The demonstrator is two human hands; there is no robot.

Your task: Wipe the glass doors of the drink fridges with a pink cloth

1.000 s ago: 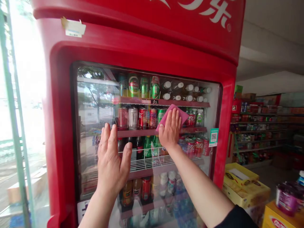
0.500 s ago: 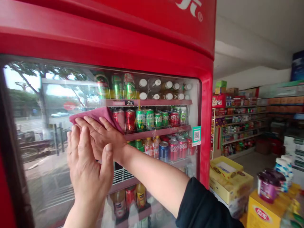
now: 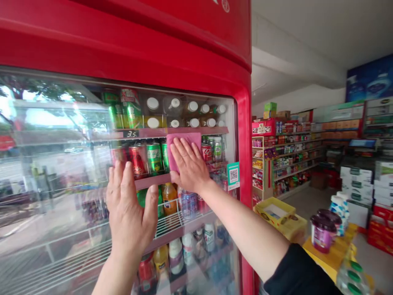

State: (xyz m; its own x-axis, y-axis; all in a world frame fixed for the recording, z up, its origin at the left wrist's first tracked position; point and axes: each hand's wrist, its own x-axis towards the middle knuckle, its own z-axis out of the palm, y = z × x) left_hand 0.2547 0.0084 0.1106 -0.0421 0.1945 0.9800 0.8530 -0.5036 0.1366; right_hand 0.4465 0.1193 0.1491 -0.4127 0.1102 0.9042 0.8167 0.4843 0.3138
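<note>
My right hand point(image 3: 190, 168) lies flat over a pink cloth point(image 3: 196, 138), pressing it against the glass door point(image 3: 76, 180) of a red drinks fridge. The cloth covers part of the row of cans on the second shelf. Lower and to the left, my left hand point(image 3: 130, 209) is raised with its palm toward the glass, fingers up and thumb apart, holding nothing. Whether it touches the glass I cannot tell. Behind the door stand green cans point(image 3: 154, 156), a red can point(image 3: 137, 159) and bottles with white caps point(image 3: 193, 107).
The fridge's red frame point(image 3: 244, 172) borders the glass, and a QR-code sticker point(image 3: 233, 176) is on the door's right side. To the right are yellow boxes point(image 3: 275, 211), purple-lidded tubs point(image 3: 322, 235) and stocked store shelves point(image 3: 297, 151). Street reflections cover the left glass.
My right hand has slid the pink cloth rightward across the glass, away from my left hand. The view has shifted right, and my left hand stays raised and open.
</note>
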